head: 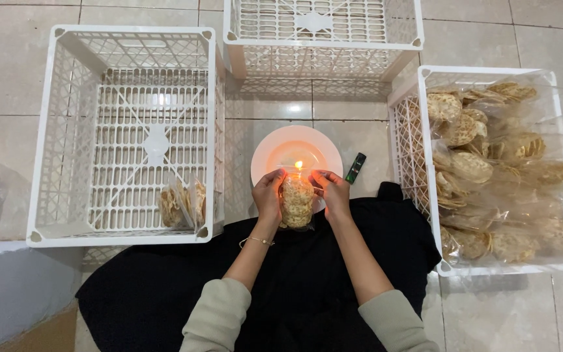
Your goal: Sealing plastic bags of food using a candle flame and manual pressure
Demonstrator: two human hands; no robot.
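Plate (265, 163) between crates (47, 137) (425, 215); lighter (355, 167) right

Clear cracker bag (296, 203) between hands; more in crates.

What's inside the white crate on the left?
The left crate holds only a couple of clear packets of round crackers, leaning in its near right corner. The rest of its slatted bottom shows bare. How many crackers each packet holds cannot be seen.

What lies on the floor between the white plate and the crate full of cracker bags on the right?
In the head view, a small dark lighter lies on the tile between the white plate and the right crate.
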